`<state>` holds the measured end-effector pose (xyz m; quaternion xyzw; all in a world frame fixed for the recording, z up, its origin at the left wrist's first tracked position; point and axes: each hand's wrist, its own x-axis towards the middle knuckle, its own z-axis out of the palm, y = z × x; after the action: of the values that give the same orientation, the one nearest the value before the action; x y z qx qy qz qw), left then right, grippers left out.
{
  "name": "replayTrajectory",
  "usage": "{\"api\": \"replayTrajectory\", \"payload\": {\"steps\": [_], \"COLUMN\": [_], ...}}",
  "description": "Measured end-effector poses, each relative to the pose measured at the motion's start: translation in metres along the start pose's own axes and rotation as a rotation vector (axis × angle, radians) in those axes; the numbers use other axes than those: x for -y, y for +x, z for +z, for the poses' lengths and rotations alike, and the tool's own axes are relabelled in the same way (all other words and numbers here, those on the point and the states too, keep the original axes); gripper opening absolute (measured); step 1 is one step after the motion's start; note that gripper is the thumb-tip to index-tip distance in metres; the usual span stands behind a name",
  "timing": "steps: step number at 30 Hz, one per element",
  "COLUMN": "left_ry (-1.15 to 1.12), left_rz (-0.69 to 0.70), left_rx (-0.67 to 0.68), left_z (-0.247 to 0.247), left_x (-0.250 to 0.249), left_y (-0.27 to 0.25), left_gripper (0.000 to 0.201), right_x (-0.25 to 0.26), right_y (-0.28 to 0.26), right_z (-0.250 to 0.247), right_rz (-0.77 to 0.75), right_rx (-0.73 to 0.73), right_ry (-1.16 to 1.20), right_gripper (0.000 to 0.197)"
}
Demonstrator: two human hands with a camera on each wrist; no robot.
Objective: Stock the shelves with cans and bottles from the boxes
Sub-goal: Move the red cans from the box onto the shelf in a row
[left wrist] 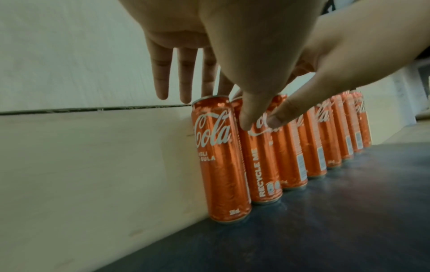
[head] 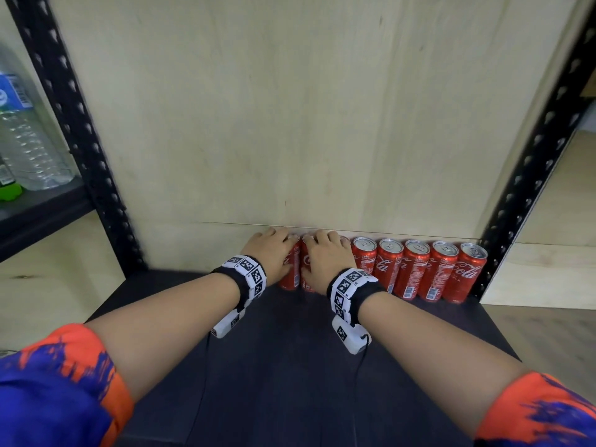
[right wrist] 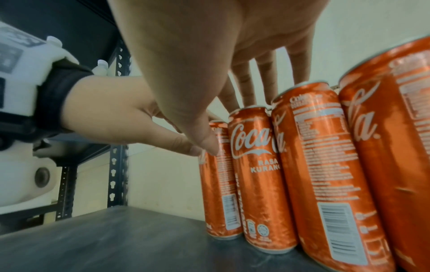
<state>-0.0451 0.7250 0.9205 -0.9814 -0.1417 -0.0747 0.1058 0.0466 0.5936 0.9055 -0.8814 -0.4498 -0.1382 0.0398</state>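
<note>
Several red Coca-Cola cans (head: 416, 269) stand upright in one row against the back wall of a dark shelf (head: 290, 356). My left hand (head: 272, 253) rests on the leftmost can (left wrist: 218, 156). Its straight fingers (left wrist: 161, 77) reach over the top, and its thumb touches the front of the second can (left wrist: 263, 165). Just to its right, my right hand (head: 325, 256) lies over the neighbouring cans (right wrist: 258, 174), with straight fingertips on their tops and the thumb near the left thumb. Neither hand lifts a can.
A plywood back wall (head: 258, 108) rises behind the cans. Black perforated uprights (head: 74, 124) (head: 532, 156) frame the bay. Clear water bottles (head: 25, 140) stand on the neighbouring shelf to the left. The row ends at the right upright, and bare shelf lies left of the leftmost can.
</note>
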Motion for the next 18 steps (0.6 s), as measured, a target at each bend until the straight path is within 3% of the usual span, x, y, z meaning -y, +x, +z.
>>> {"api": "replayTrajectory", "payload": {"steps": [8,13,18], "left_ry": [-0.331,-0.378,-0.367], "left_rz": [-0.135,-0.268,-0.285], "left_rx": [0.006,0.092,0.174], "left_z": [-0.036,-0.035,-0.041], "left_x": [0.023,0.057,0.078], "left_y": [-0.047,-0.09,-0.161], "left_gripper": [0.064,0.076,0.08], "right_x": [0.003,0.021,0.053], "right_y": [-0.024,-0.052,-0.091], "right_z": [-0.033,-0.045,-0.057], "right_rz": [-0.034,-0.064,-0.008], "right_rx": [0.113,0.144,0.226], "right_ry": [0.182,0.176,0.202], "right_gripper": [0.074,0.078,0.095]}}
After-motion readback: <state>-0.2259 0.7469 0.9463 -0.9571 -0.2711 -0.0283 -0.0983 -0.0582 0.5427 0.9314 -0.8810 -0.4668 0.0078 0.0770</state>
